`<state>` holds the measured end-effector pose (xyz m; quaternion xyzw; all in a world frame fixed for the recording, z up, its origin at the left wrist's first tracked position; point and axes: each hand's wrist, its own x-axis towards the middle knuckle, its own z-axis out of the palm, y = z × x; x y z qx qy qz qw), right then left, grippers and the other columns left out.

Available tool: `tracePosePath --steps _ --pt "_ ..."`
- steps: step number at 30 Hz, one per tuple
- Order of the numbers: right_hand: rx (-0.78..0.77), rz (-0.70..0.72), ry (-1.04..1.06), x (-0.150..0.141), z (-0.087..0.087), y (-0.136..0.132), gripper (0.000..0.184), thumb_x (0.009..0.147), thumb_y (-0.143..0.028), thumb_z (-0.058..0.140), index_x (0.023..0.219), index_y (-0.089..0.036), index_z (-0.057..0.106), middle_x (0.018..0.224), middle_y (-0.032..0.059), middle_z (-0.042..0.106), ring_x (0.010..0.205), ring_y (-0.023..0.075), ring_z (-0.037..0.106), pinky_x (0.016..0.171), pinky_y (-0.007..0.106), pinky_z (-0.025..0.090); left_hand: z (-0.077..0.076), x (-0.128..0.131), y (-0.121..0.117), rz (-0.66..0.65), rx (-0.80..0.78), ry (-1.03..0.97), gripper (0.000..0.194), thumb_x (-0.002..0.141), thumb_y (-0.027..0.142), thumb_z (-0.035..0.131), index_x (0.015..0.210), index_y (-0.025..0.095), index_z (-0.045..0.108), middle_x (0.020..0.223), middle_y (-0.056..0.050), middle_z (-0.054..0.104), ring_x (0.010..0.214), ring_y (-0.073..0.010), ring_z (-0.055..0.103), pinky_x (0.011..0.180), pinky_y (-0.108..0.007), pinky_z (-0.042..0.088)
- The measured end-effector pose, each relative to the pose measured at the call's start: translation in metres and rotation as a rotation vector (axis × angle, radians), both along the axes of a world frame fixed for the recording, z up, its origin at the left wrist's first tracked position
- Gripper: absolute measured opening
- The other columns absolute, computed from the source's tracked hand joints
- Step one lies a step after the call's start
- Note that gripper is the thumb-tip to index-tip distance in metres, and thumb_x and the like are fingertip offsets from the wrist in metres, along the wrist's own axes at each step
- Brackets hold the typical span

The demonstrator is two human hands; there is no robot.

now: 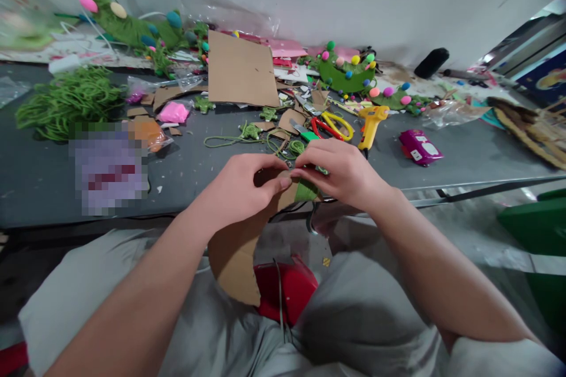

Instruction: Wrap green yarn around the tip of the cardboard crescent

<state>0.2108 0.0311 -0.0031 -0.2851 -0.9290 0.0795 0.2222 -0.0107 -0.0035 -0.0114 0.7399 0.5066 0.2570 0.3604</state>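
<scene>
A curved brown cardboard piece (234, 253), shaped like a crescent, hangs over the table's front edge above my lap. My left hand (247, 185) grips its upper part between thumb and fingers. Green yarn (306, 190) is wound in a band around the cardboard near its upper right end. At the edge of that band, my right hand (342, 168) is closed in a pinch on the yarn, its fingertips almost meeting my left thumb. A small loose coil of green yarn (297, 148) lies just beyond the fingers.
Behind my hands lie red-handled and yellow-handled scissors (336, 125), a yellow glue gun (372, 126) and cardboard scraps. A cardboard sheet (241, 70) leans at the back. Left is a heap of green yarn (73, 100); right, a purple packet (420, 147). Finished-looking green crescents (347, 73) carry coloured balls.
</scene>
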Motion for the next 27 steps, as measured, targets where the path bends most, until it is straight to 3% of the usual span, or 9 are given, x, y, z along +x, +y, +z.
tracePosePath --steps 5,14,18,27 --pt "-0.066 -0.023 0.131 0.004 0.002 0.003 0.021 0.099 -0.035 0.057 0.089 -0.019 0.065 0.080 0.0035 0.063 0.073 0.0141 0.056 0.068 0.027 0.042 0.006 0.000 0.001 -0.027 -0.001 -0.066 0.025 0.087 0.042 0.066 0.100 0.024 0.076 0.093 -0.001 0.076 0.083 -0.0194 0.066 0.073 -0.030 0.049" --pt "-0.045 -0.075 0.309 0.000 -0.005 0.005 0.025 0.099 -0.035 0.057 0.084 -0.017 0.065 0.075 0.0012 0.066 0.066 0.0105 0.055 0.064 0.025 0.041 0.007 -0.002 0.002 -0.114 -0.146 -0.285 0.029 0.085 0.041 0.069 0.100 0.017 0.073 0.086 -0.003 0.070 0.073 -0.0153 0.058 0.064 -0.025 0.045" --pt "-0.018 -0.086 0.319 -0.003 -0.007 0.004 0.025 0.099 -0.035 0.056 0.084 -0.017 0.066 0.076 0.0016 0.067 0.065 0.0108 0.055 0.065 0.025 0.042 0.007 -0.001 0.001 -0.151 -0.189 -0.292 0.023 0.085 0.036 0.069 0.097 0.016 0.073 0.077 0.000 0.064 0.066 -0.0113 0.052 0.059 -0.023 0.040" --pt "0.013 -0.124 0.342 -0.005 -0.009 0.005 0.026 0.099 -0.037 0.057 0.083 -0.018 0.066 0.073 0.0014 0.064 0.062 0.0106 0.052 0.063 0.025 0.041 0.006 -0.001 0.001 -0.151 -0.129 -0.252 0.022 0.085 0.036 0.070 0.097 0.018 0.073 0.077 0.001 0.065 0.067 -0.0117 0.052 0.060 -0.023 0.041"
